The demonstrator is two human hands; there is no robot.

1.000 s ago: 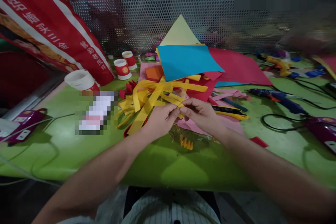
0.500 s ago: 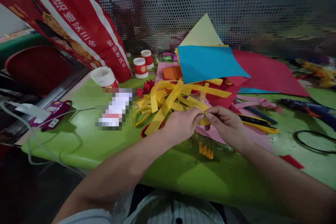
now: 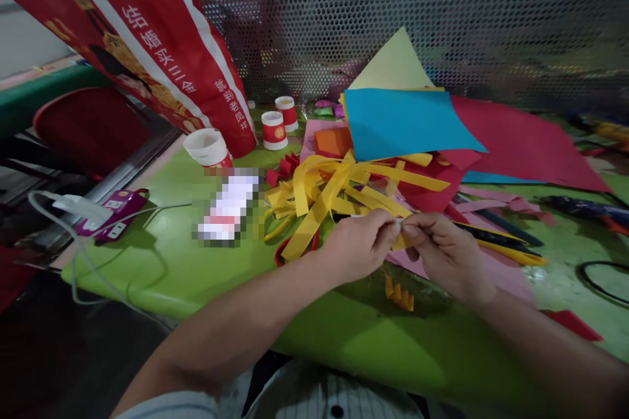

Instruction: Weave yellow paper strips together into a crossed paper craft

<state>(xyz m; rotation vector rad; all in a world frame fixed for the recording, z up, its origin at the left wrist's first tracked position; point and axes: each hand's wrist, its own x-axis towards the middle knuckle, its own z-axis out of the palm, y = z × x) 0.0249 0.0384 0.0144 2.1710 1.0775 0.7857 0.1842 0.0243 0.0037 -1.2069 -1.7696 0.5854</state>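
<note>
My left hand (image 3: 358,247) and my right hand (image 3: 445,252) meet fingertip to fingertip over the green table (image 3: 196,268). Both pinch the near end of a yellow paper strip (image 3: 388,204), which runs back into a loose pile of yellow strips (image 3: 319,186). A small folded orange zigzag piece (image 3: 399,293) lies on the table just below my hands. Pink paper (image 3: 491,268) shows under my right hand.
Blue (image 3: 403,121), pale yellow (image 3: 393,65) and red (image 3: 521,144) sheets are stacked behind the strips. Red-and-white paper cups (image 3: 274,129) and a tape roll (image 3: 206,146) stand at the left by a red bag (image 3: 147,46). Glue guns (image 3: 580,206), cables and a purple charger (image 3: 111,211) lie around.
The view has swung left, so everything sits further right in the picture. My hands keep pinching the yellow strip, fingers shifting slightly along it.
</note>
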